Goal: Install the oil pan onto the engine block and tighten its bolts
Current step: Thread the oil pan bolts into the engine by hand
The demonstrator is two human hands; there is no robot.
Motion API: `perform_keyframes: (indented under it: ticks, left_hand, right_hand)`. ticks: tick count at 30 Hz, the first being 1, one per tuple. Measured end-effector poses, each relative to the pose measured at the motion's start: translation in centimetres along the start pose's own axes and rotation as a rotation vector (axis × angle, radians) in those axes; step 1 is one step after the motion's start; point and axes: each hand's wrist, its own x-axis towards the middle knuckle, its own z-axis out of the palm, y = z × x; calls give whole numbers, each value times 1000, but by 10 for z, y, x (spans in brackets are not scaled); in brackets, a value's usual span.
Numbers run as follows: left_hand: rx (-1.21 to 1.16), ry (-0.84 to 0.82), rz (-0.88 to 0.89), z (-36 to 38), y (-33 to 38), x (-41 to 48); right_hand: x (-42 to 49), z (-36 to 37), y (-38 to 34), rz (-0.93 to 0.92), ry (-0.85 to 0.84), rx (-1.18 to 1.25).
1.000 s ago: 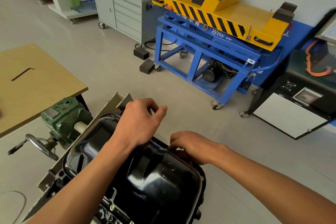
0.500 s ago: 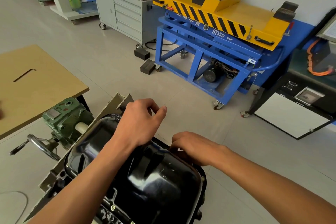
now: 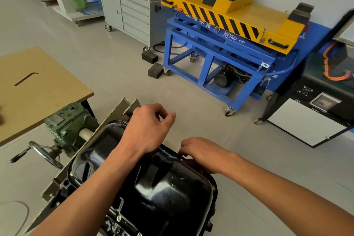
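The glossy black oil pan (image 3: 162, 189) sits upside-up on the grey engine block (image 3: 57, 184), which is held in a stand at the bottom centre. My left hand (image 3: 147, 130) lies over the pan's far rim, wrist on the pan, fingers curled downward and thumb pointing right; its palm is hidden. My right hand (image 3: 203, 153) is at the pan's right flange with its fingertips bunched down against the rim, pinching a bolt that they mostly hide. Small bolt heads (image 3: 119, 218) show along the near flange.
A green gearbox (image 3: 70, 120) with a handwheel (image 3: 46, 153) stands left of the block. A wooden table (image 3: 38, 90) at left carries a hex key (image 3: 25, 79). Beyond are a blue-and-yellow lift cart (image 3: 220, 30), a grey drawer cabinet (image 3: 132, 17) and black blocks (image 3: 156, 70) on the floor.
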Motion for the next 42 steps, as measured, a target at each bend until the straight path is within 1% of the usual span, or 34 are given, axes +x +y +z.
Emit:
perform_keyframes:
  ticks: [5,16,23,28,32,38,42]
  left_hand:
    - [19,2,8,0,-1,0]
    - [41,11,25,2,-4,2]
    - [29,11,16,2,-3,2]
    - [26,1,4,2,-3,2]
    - [26,0,-1,2,-3,2]
    - [29,8,11,1,-3,1]
    - [29,9,16,1,-4,2]
  right_hand:
    - [-4,-2,2,-13,-18,30]
    - [0,-7,-5,-19,-65,-106]
    - [-3,-10,-4,-61,-49,-68]
    - [2,-11,-8,-23,-107,-102]
    - [6,-13,-10,-41,-139,-165]
    - [1,-12,-5,-41,-92,-83]
    - [2,-10,-5,-54,-82,-125]
